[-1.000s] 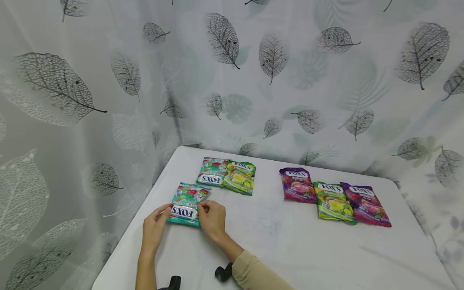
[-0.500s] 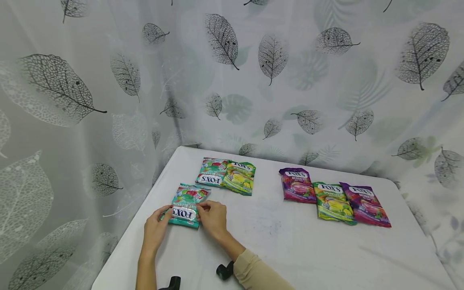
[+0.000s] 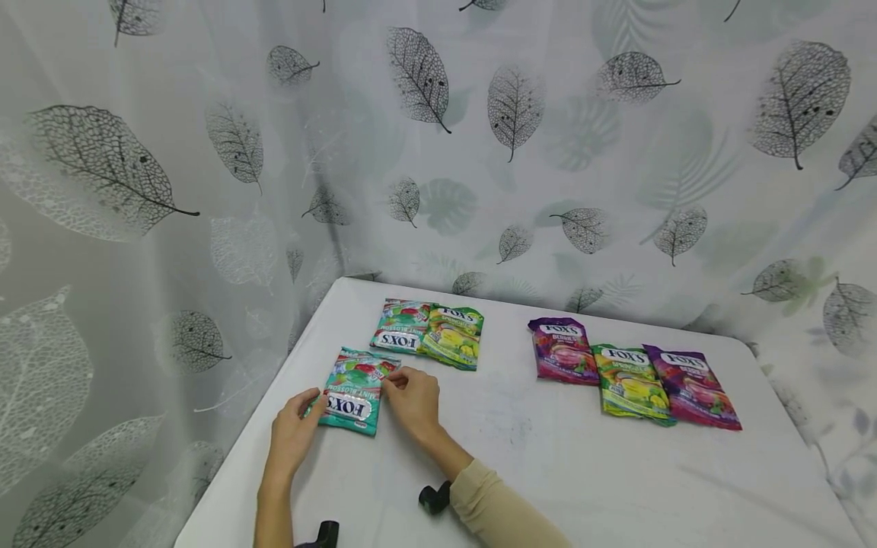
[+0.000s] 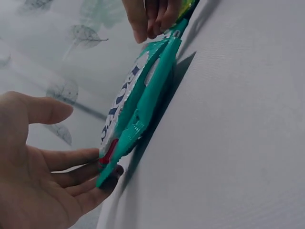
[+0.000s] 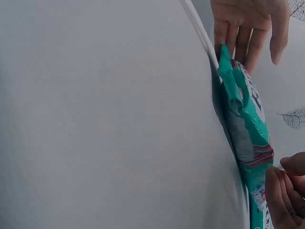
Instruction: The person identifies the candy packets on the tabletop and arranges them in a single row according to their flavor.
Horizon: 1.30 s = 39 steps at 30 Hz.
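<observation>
A teal FOX'S mint blossom candy bag (image 3: pixel 354 388) lies on the white table at the left, its lettering upside down. My left hand (image 4: pixel 45 162) is at its left edge, with straight fingers touching the bag's side and the thumb held apart. On the opposite edge, my right hand (image 3: pixel 414 399) pinches the bag near its upper right corner between thumb and fingertips, as the right wrist view (image 5: pixel 290 186) also suggests. Just behind it lie another teal candy bag (image 3: pixel 400 326) and a yellow-green candy bag (image 3: pixel 454 336), slightly overlapping.
At the right lie a purple berries bag (image 3: pixel 563 350), a yellow-green bag (image 3: pixel 632 384) and another purple bag (image 3: pixel 692 388), in a row. A leaf-print curtain (image 3: pixel 514 152) hangs behind and left of the table (image 3: pixel 582 479). Black wrist devices (image 3: pixel 435 498) sit at the forearms.
My right hand has slid up along the bag's right edge, away from the FOX'S lettering. The bag has shifted slightly toward me. My left hand has barely moved; its thumb is now off the bag.
</observation>
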Each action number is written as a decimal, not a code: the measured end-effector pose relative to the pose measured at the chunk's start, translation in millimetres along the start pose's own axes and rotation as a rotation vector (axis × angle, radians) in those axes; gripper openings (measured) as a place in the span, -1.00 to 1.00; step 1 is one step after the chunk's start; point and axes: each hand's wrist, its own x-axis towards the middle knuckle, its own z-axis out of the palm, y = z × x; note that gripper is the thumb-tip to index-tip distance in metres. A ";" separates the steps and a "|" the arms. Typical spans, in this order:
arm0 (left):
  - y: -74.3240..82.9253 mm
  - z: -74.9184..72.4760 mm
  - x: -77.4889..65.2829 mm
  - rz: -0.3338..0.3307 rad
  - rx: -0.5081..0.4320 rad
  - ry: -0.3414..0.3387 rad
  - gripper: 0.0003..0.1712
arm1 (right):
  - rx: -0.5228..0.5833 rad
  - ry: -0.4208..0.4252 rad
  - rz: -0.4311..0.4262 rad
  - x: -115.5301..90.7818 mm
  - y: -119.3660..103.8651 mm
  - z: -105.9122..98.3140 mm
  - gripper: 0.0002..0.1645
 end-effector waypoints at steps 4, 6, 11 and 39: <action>4.5 -2.0 5.2 0.019 -0.006 0.005 -0.29 | -0.017 0.019 -0.041 10.7 -0.6 -3.2 -0.93; 8.3 -2.6 8.6 0.033 -0.013 0.006 -0.32 | -0.030 0.030 -0.067 16.3 -1.1 -5.0 -0.91; 20.3 -2.8 16.9 0.075 -0.028 -0.008 -0.36 | -0.091 0.036 -0.105 29.6 -3.0 -8.9 -0.90; 70.7 51.2 96.8 0.250 0.054 -0.120 -0.38 | -0.359 -0.062 -0.103 72.5 6.9 -3.7 -0.66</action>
